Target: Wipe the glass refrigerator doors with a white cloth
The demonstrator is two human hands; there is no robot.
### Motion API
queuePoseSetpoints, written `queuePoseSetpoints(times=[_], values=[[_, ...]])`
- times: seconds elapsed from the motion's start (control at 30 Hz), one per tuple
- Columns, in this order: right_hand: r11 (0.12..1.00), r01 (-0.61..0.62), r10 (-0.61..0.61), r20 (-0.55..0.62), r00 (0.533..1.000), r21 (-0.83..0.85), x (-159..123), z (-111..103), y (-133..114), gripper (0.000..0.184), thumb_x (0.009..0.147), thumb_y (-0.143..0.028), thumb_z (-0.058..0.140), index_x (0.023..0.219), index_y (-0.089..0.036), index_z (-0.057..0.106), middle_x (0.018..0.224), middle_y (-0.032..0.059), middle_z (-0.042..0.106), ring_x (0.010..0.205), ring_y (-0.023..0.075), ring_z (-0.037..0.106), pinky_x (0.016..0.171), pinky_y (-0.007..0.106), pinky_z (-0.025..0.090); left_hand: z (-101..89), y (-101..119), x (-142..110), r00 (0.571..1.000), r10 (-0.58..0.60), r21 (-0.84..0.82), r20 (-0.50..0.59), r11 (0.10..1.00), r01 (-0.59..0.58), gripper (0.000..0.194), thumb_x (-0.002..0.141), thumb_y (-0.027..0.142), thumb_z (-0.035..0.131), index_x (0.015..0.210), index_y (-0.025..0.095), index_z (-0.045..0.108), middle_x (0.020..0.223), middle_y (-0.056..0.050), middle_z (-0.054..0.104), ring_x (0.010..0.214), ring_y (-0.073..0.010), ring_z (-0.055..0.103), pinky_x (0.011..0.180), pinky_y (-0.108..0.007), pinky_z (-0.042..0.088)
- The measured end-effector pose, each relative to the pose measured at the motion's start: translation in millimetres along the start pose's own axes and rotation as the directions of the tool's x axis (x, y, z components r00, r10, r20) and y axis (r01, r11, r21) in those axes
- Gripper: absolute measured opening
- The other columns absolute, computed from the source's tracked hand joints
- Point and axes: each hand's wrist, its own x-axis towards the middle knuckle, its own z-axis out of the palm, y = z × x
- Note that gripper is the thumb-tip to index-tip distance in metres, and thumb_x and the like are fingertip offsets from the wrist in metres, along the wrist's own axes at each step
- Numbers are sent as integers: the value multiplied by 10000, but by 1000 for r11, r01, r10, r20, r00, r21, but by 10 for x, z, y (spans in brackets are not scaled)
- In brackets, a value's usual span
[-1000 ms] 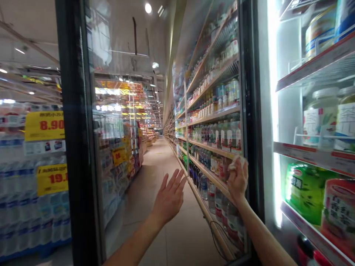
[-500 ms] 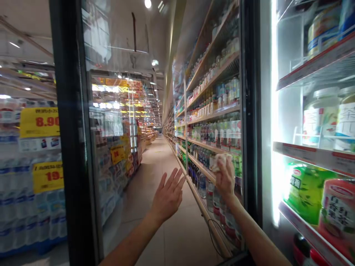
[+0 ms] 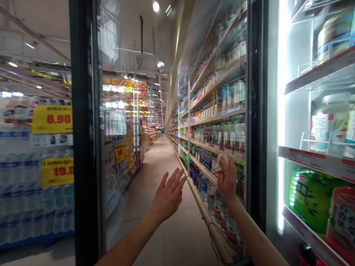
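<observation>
Here, the left hand spreads its fingers nearly straight, holding nothing, perhaps for steadying the glass door. The right hand has fingers bent over a pale cloth, probably keeping it against the glass. The black frame stands between it and the stocked cooler shelves.

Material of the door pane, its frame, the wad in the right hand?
Pane: glossy, likely glass; see-through with faint reflections.
Frame: smooth, black; coated metal or plastic, can't tell; highlights along the edges.
Wad in right hand: soft, matte, crumpled; cloth or paper.
</observation>
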Motion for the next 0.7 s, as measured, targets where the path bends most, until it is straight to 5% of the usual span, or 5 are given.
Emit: queuePoseSetpoints(times=[0.13, 0.3, 0.43, 0.57, 0.7], values=[[943, -332, 325, -184, 928, -9, 157, 80, 223, 496, 821, -158, 371, 1315, -198, 385, 1395, 135, 345, 1306, 281, 286, 1005, 562, 313, -157, -167, 86, 990, -132, 28, -51, 991, 134, 446, 818, 264, 474, 1253, 168, 445, 1371, -88, 390, 1319, -216, 256, 1100, -425, 131], [999, -1, 1, -17, 1000, 34, 100, 147, -340, 525, 808, -115, 396, 1312, -258, 382, 1441, 76, 275, 1331, 274, 232, 1019, 547, 306, -216, -219, 151, 984, -161, 33, -70, 986, 164, 438, 817, 253, 477, 1246, 165, 450, 1376, -101, 379, 1322, -232, 247, 1091, -449, 148], [955, 282, -293, 159, 943, 92, 28, 78, -373, 525, 784, -112, 441, 1274, -299, 429, 1424, 41, 319, 1320, 262, 265, 1027, 505, 323, -201, -222, 126, 986, -152, 28, -65, 988, 154, 441, 815, 257, 485, 1246, 169, 452, 1376, -94, 379, 1320, -230, 252, 1092, -442, 146], [996, -74, 70, -82, 994, -47, 162, 35, 207, 477, 799, -149, 407, 1267, -225, 455, 1381, 111, 378, 1289, 277, 324, 1009, 535, 325, -207, -258, 97, 990, -125, 45, -69, 991, 128, 461, 812, 262, 487, 1263, 181, 435, 1379, -78, 378, 1317, -224, 262, 1092, -426, 150], [943, -331, 314, -231, 921, -41, 365, 138, 284, 494, 795, -174, 365, 1284, -155, 434, 1365, 147, 386, 1287, 288, 321, 1011, 555, 312, -195, -272, 93, 990, -120, 65, -72, 990, 124, 474, 804, 277, 497, 1265, 184, 434, 1388, -77, 361, 1316, -233, 262, 1090, -430, 150]])
